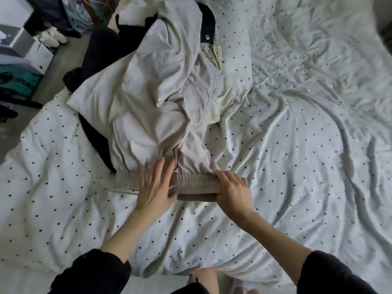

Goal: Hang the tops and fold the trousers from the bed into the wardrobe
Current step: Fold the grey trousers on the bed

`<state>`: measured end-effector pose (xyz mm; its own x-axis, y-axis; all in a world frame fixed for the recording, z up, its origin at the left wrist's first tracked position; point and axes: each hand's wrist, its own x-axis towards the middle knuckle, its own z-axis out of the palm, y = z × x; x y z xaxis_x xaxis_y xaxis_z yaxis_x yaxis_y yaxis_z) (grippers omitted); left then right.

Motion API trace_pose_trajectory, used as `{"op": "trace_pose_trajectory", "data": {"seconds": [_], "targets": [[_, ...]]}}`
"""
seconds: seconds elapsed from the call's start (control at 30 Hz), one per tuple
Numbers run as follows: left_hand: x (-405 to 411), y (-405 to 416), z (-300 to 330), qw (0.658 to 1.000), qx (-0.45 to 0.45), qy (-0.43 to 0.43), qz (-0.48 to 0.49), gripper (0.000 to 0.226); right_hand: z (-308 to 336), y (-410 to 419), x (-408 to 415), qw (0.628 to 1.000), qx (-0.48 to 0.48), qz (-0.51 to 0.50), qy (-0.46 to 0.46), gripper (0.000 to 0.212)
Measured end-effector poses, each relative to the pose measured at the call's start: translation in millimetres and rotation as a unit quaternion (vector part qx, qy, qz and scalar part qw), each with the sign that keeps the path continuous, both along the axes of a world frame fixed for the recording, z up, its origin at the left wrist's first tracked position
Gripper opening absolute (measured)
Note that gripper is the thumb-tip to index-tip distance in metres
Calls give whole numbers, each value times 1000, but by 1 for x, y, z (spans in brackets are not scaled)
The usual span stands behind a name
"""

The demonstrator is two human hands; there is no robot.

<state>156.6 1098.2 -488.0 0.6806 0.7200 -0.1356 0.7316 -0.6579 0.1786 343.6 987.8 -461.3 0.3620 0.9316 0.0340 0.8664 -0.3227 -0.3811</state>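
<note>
Head view: pale beige elastic-waist trousers (pixel 161 107) crumpled on dotted white duvet (pixel 297 166); left hand (pixel 156 185) flat on waistband, fingers straight; right hand (pixel 232 190) gripping its end. Likely crooked fold from bunched legs.

This is a bedroom in a home — a big bed (pixel 297 145) with a dotted white cover fills the view. Clothes (pixel 161 92) lie in a heap on it, and shoes (pixel 53 37) and boxes (pixel 25 52) sit on the floor beside it.

Matt beige cloth trousers (pixel 161 107) with ribbed elastic waistband (pixel 191 182) on crumpled, dotted cotton duvet (pixel 297 145).
</note>
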Motion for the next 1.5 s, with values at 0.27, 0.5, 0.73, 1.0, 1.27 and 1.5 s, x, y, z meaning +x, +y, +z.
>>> {"op": "trace_pose_trajectory", "data": {"seconds": [0.27,0.5,0.73,1.0,1.27,1.5], "targets": [[102,-67,53,998,10,-30,-61,46,73,-64,117,995,75,-37,-46,63],[229,-191,101,981,-89,-19,-170,50,100,-176,237,974,123,-182,60,63],[375,-318,112,943,-236,22,-232,50,104,-297,377,913,79,-375,140,35],[505,-413,104,903,-339,67,-256,52,88,-390,504,840,98,-453,283,20],[621,-444,113,911,-373,-50,-171,31,112,-376,616,768,254,-406,425,19],[599,-439,39,897,-343,90,-264,59,28,-428,566,802,48,-465,372,35]]}}
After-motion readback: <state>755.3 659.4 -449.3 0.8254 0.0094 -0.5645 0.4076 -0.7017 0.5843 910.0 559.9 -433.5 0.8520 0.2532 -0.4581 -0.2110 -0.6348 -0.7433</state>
